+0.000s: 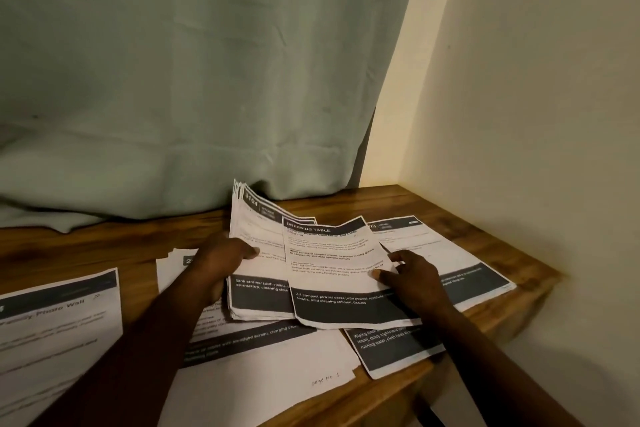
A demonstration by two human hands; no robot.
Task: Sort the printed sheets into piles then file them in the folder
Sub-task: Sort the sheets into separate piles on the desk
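The right hand (412, 274) has a grip on the top sheet (332, 270), pinching its right edge; the left hand (223, 265) holds the stack (258, 298) it overlaps. The nearest pile (460, 253) on the tabletop (346, 199) lies directly under the right hand.

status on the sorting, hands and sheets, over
Left hand grips the held stack. Right hand pinches the dressing table sheet atop it. Piles lie on the table below; no folder in view.

Printed sheets (332, 274): thin white paper, matt, with dark inked bands; edges uneven and slightly curled.
Table (398, 204): brown wood, visible grain, smooth, low sheen.
Curtain (173, 80): pale green cloth, matt, creased.
Wall (536, 114): cream paint, matt, smooth.
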